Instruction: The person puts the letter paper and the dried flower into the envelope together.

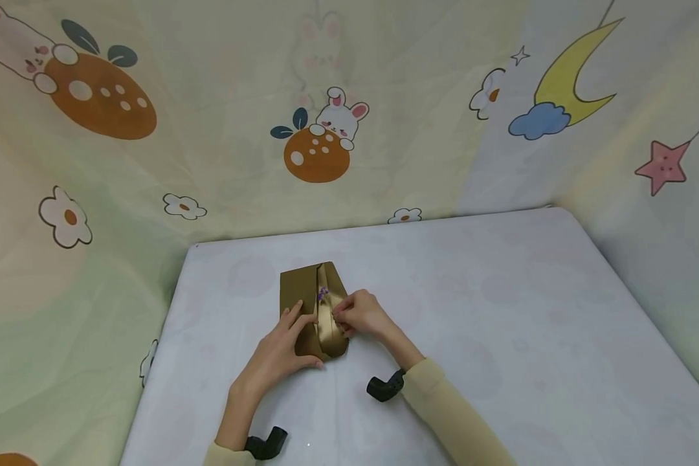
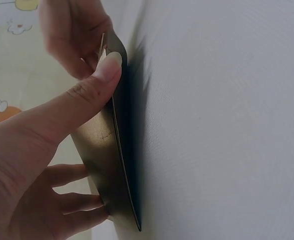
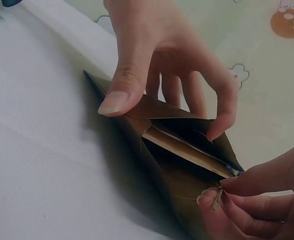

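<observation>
A gold paper envelope (image 1: 298,288) lies on the table with its flap folded open to the right. In the right wrist view its mouth gapes, and a pale card edge (image 3: 187,152) shows inside. My left hand (image 1: 279,346) steadies the envelope, its thumb at the near edge and its other fingers spread over the face, the index fingertip bent at the mouth. Between thumb and fingertips, my right hand (image 1: 364,314) pinches the thin dry stem (image 3: 217,198) of a small flower sprig. Its purple blossoms (image 1: 323,293) lie at the envelope's mouth.
A white cloth covers the table (image 1: 472,310), with the far edge against a printed fabric backdrop (image 1: 221,129). Dark wrist-worn devices (image 1: 386,386) sit by both cuffs, just above the tabletop in the head view.
</observation>
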Motion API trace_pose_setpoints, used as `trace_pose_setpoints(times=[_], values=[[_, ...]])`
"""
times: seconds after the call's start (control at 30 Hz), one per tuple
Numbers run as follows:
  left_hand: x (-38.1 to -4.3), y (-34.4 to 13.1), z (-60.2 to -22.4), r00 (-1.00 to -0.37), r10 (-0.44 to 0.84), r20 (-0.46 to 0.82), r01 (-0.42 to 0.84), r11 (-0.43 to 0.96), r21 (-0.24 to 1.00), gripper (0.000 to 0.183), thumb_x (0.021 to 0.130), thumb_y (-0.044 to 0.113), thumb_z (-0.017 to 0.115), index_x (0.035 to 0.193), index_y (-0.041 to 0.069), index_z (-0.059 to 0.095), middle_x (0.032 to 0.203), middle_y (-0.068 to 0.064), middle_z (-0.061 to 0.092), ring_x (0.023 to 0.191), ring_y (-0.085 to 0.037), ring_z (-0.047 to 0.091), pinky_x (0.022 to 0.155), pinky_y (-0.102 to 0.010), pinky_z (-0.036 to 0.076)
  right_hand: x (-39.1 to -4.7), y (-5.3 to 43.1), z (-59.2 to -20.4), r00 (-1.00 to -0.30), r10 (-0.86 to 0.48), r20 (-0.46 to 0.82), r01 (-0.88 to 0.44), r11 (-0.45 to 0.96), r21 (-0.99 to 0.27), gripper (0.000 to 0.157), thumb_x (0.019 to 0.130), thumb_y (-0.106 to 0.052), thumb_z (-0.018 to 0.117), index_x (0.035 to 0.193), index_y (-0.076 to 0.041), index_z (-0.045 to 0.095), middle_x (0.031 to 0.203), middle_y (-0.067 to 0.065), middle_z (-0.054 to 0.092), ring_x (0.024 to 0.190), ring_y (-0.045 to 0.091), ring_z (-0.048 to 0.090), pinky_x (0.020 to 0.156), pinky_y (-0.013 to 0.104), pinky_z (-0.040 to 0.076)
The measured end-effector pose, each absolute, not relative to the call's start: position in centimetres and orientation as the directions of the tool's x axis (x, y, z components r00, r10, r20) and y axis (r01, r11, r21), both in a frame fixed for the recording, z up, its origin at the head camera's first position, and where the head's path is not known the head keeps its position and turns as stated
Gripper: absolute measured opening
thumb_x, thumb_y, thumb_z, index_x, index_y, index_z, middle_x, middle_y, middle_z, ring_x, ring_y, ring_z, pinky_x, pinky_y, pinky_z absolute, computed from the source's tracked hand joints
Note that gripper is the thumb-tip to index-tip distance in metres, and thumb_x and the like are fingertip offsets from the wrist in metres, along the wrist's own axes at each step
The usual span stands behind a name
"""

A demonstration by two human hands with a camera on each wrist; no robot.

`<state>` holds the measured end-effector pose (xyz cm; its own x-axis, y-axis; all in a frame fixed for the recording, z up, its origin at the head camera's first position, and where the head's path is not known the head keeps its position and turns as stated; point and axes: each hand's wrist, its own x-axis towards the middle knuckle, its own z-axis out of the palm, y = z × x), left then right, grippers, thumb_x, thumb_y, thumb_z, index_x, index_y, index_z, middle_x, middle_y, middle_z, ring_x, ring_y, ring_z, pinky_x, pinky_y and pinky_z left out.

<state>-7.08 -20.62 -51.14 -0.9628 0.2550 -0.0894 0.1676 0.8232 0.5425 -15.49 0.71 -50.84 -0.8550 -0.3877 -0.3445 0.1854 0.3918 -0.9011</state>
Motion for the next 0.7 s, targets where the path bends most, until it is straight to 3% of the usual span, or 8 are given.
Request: trace_pose_setpoints(times=[0.7], values=[[-7.2,-20.7,-51.3,-0.962,0.266,-0.066,0.191,0.824,0.534,0.085,0.070,0.047,0.092,0.143,0.026,0.055,0.168,-0.016,0.029,0.151,-0.048,0.029,0.099,-0.062,0.050,-15.9,-1.8,-51.4,-0.843,-0.447,-0.300,0.120,0.387,-0.914,0.013,0.094,-0.004,0.068,0.100,0.004,0.076,0.082,0.014,0.076,0.059,0.017,0.071,0.055,0.030,0.060]])
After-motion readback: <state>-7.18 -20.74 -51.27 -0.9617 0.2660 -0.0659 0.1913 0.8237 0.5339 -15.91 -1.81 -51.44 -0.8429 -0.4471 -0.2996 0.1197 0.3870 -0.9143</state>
